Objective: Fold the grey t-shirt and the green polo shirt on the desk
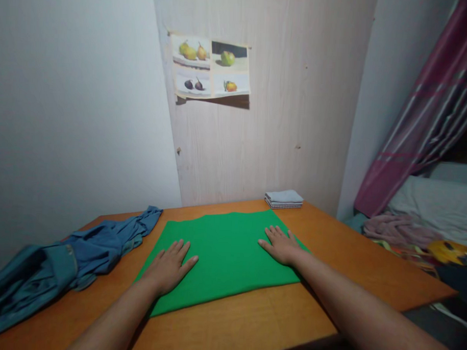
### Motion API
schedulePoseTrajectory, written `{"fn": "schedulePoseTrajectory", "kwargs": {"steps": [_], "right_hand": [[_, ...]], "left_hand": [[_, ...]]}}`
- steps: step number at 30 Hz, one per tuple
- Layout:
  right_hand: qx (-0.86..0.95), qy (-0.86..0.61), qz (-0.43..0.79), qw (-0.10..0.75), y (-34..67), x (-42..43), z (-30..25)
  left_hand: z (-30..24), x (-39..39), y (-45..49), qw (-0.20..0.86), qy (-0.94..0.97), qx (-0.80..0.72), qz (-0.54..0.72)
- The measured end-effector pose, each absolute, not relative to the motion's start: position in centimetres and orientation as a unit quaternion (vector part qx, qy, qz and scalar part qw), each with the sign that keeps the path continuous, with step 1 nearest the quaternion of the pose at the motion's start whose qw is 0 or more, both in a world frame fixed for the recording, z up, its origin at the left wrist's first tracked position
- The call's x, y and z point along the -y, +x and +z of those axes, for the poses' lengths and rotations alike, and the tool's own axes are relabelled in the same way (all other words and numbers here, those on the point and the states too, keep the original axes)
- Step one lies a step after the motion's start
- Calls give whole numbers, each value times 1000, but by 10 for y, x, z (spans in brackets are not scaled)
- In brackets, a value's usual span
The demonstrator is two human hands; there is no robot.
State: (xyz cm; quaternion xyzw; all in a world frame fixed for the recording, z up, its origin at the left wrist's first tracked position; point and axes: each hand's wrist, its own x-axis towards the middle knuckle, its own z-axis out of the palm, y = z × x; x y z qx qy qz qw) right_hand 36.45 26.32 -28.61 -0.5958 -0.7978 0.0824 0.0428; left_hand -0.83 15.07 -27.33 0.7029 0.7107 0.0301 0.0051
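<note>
A bright green cloth (226,251) lies spread on the orange-brown wooden table (353,250), its surface mostly smooth and its far edge slightly wavy. On its left part rests my left hand (171,269), palm down with the fingers apart. My right hand (280,245) lies flat on the cloth's right part, fingers spread and thumb pointing inward. Neither hand grips anything. Both forearms reach in from the near side, and the right one covers a bit of the cloth's right edge.
Along the table's left side lies a crumpled blue-green garment (96,252). Folded cloths (284,198) are stacked at the back edge by the wall. A fruit picture sheet (212,67) hangs there. Beyond the right table edge are a purple curtain (407,120) and heaped fabrics (392,231).
</note>
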Motion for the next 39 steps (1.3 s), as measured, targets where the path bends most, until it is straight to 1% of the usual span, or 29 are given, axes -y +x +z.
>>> {"fn": "schedulePoseTrajectory", "kwargs": {"steps": [7, 10, 13, 17, 21, 25, 28, 31, 35, 39], "right_hand": [[749, -657, 78, 34, 406, -267, -287], [727, -682, 72, 37, 424, -263, -280], [717, -693, 64, 48, 424, -255, -268], [765, -637, 60, 81, 373, -235, -254], [836, -530, 84, 117, 292, -201, -255], [861, -484, 107, 115, 251, -168, -271], [864, -480, 109, 108, 258, -158, -278], [866, -481, 113, 77, 281, -159, -276], [851, -510, 115, 48, 311, -167, -273], [830, -547, 108, 37, 339, -174, -276]], "left_hand": [[-273, -127, -44, -1, 668, -744, 24], [-268, -116, -55, 1, 651, -759, 12], [-259, -110, -52, -27, 638, -770, 5], [-248, -116, -7, -59, 687, -723, 38], [-253, -127, 61, -35, 741, -666, 76], [-271, -125, 95, -8, 758, -650, 59], [-277, -118, 93, -9, 750, -660, 49], [-277, -110, 81, -1, 745, -666, 49], [-272, -99, 62, 10, 727, -684, 51], [-268, -85, 43, 13, 706, -707, 45]]}}
